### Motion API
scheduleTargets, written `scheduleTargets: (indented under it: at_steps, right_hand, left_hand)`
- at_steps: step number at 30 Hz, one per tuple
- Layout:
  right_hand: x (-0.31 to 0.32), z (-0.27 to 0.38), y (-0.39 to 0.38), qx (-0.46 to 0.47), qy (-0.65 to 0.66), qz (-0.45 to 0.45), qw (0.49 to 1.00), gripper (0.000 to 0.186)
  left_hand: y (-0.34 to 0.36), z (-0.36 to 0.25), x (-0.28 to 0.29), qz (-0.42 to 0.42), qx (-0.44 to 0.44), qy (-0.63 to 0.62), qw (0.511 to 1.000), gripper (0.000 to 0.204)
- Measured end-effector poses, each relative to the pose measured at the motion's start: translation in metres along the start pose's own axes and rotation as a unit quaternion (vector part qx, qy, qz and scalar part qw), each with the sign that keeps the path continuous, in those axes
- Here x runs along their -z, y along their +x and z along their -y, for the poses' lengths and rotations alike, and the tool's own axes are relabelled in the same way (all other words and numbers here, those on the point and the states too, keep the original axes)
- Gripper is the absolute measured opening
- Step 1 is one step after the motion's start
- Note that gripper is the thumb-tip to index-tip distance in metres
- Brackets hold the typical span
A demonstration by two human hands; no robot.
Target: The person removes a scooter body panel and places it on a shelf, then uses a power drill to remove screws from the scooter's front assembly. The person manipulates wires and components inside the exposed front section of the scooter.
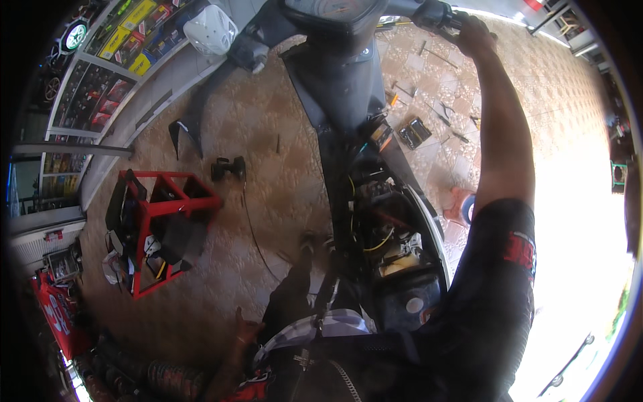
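Observation:
A dark scooter [341, 87] stands in front of me, its body panels partly off. My right hand [475, 37] is wrapped round the grip of its right handlebar [435, 15], with that arm stretched far forward. Below the dashboard [335, 8], the area where a seat would sit lies uncovered, showing the engine bay [388, 224] with wires and a dark tank-like part [410, 298]. Low at my left side hangs my left hand [248, 329], fingers apart and holding nothing; it is dim and slightly blurred.
To the left stands a red metal frame [177, 206] with parts in it. Near it lies a black corded object [229, 169]. Beyond the scooter's right side, a black tool case [414, 132] and several hand tools [442, 114] lie on the tiles. Shelves [90, 94] line the left wall.

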State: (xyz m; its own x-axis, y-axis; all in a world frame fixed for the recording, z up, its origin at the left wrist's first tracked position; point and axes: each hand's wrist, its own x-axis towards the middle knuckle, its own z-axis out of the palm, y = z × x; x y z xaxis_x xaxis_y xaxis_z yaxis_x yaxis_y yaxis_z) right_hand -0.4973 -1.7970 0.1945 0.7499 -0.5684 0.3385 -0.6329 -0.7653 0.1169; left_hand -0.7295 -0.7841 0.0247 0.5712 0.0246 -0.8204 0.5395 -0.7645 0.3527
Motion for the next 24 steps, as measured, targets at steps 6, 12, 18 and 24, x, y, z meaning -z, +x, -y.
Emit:
scheduleTargets:
  at_steps: [6,12,18,24]
  right_hand:
    - [0.019,-0.018,-0.105,0.048,0.033,0.092,0.994,0.049]
    - [0.028,-0.008,-0.185,-0.020,0.371,0.264,0.890,0.035]
    - [0.008,0.005,-0.200,-0.136,0.529,0.328,0.771,0.027]
    - [0.006,0.009,-0.176,-0.151,0.445,0.369,0.802,0.041]
  left_hand:
    - [-0.002,0.019,-0.017,-0.043,0.008,-0.087,0.995,0.125]
    - [-0.004,0.012,-0.015,-0.022,0.017,-0.109,0.994,0.124]
    - [-0.007,0.013,-0.017,-0.017,0.011,-0.099,0.995,0.125]
    - [-0.001,0.042,-0.019,-0.013,0.035,-0.073,0.997,0.127]
